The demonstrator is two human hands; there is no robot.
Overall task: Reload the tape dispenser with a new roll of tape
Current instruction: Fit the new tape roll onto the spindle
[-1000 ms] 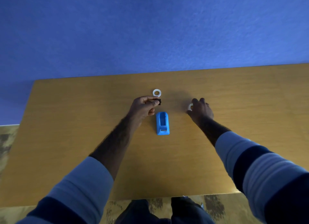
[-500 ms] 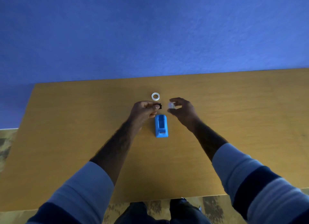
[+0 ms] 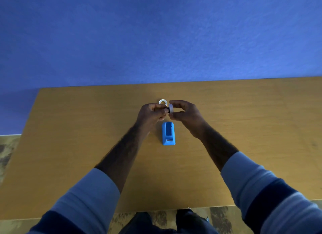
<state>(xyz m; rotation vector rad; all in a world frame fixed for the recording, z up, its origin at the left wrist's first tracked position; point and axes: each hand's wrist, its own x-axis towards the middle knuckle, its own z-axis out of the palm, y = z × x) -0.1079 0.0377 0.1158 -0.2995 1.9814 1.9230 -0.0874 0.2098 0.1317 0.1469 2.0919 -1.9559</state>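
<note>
Roll [image 3: 171, 108] of new tape, pinched in right hand [image 3: 185, 114], now carried from counter [image 3: 69, 137] to black spindle [image 3: 167, 110] gripped by left hand [image 3: 152, 113], above empty blue dispenser [image 3: 168, 133]; mounting appears imminent. Spent ring [image 3: 163, 102] lies behind.

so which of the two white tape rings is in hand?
The white tape ring on edge, pinched by the right hand. The other white ring lies flat on the wooden table behind both hands.
</note>
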